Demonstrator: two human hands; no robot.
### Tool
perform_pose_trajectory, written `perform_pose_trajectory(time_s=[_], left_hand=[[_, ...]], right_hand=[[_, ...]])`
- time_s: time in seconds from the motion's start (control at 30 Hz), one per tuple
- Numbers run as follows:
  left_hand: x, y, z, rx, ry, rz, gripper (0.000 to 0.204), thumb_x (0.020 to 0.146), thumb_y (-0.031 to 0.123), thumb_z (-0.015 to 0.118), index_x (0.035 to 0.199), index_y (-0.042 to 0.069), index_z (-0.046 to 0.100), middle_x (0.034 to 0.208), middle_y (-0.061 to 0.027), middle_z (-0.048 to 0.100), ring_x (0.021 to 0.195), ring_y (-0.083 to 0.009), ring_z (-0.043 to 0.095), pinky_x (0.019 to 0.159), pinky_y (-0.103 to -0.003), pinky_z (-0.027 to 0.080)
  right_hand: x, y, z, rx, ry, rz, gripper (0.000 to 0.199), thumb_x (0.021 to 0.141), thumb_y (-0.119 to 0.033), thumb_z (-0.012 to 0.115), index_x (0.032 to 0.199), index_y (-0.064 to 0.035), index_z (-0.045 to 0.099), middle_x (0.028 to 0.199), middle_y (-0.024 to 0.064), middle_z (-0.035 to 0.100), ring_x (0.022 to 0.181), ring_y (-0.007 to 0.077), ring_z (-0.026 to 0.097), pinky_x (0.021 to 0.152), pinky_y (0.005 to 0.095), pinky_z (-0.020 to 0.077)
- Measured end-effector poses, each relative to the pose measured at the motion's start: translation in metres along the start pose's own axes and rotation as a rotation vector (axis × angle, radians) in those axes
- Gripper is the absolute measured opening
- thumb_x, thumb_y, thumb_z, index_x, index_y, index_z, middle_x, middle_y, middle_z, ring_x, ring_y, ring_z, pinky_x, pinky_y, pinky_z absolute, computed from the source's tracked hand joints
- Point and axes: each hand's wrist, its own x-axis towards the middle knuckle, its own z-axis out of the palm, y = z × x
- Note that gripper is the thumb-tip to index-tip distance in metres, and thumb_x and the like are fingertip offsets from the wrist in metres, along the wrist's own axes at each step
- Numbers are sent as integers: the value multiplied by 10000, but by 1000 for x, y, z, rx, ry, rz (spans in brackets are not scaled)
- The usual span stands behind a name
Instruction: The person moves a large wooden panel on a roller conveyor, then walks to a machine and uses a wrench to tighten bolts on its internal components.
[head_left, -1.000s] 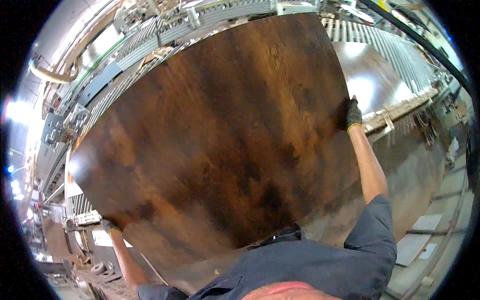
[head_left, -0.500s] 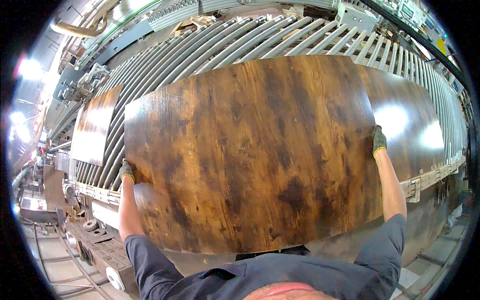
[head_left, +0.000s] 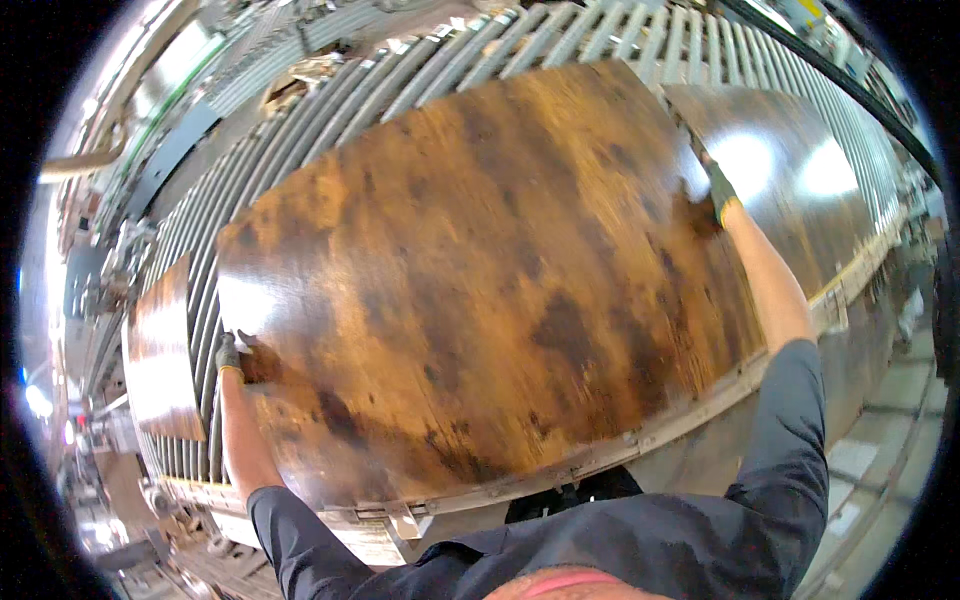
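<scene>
A large brown wood-grain panel (head_left: 480, 290) with dark blotches and a glossy face lies over the conveyor rollers in front of me. My left hand (head_left: 229, 354), in a dark glove with a yellow cuff, is closed on the panel's left edge, its thumb side by the top face. On the opposite edge, my right hand (head_left: 720, 190), gloved the same way, grips the board with its fingers pointing away from me. Fingers under the panel are hidden. Dark reflections of both hands show on the shiny surface.
A second wood-grain panel (head_left: 790, 180) rests on the rollers to the right, and a smaller one (head_left: 165, 350) at the left. Metal rollers (head_left: 400, 95) run behind the large panel. The conveyor's side rail (head_left: 640, 440) passes close to my body.
The large panel has moved away from me and turned slightly, so the rail now shows along its near edge. Both hands stayed at its sides; the right one has moved farther forward.
</scene>
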Motion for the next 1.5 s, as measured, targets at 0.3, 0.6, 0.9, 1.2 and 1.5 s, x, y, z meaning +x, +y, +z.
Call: perform_pose_trajectory(time_s=[0.3, 0.6, 0.9, 1.2, 1.5], left_hand=[[-257, 66, 106, 746, -103, 814, 766, 1005, 544, 524, 1601, 92, 360, 1667, -207, 298, 1498, -412, 324, 1245, -567, 195], [-305, 39, 141, 301, 57, 907, 693, 1002, 439, 588, 1595, 140, 391, 1676, -169, 303, 1531, -403, 277, 1270, -521, 163], [-327, 38, 160, 312, 35, 623, 737, 1029, 507, 471, 1578, 26, 373, 1641, -236, 334, 1525, -418, 283, 1270, -518, 168], [-656, 173, 188, 76, 116, 1089, 785, 966, 405, 656, 1565, -8, 360, 1598, -244, 398, 1502, -425, 323, 1246, -528, 235], [-916, 363, 322, -328, -409, 1332, 699, 1030, 409, 608, 1498, -69, 404, 1527, -259, 478, 1412, -382, 466, 1166, -430, 361]], right_hand=[[-201, -17, 88, -1438, -390, -80, 975, 913, -799, 436, 1628, -149, 304, 1693, 202, 224, 1549, 423, 231, 1257, 541, 195], [-291, 46, 76, -1411, -339, -229, 1022, 876, -770, 579, 1658, -213, 229, 1726, 154, 141, 1577, 397, 167, 1274, 517, 168], [-286, 17, 66, -1366, -421, -152, 1012, 876, -774, 548, 1651, -194, 253, 1732, 149, 127, 1587, 388, 142, 1272, 525, 167], [-484, 31, -79, 119, -977, -129, 367, 936, -428, 675, 1030, -73, 680, 987, 133, 736, 886, 319, 696, 802, 424, 527], [-555, 152, -514, -1013, -481, 330, 545, 898, -562, 643, 1210, -119, 702, 1168, 192, 725, 1078, 398, 686, 895, 495, 546]])
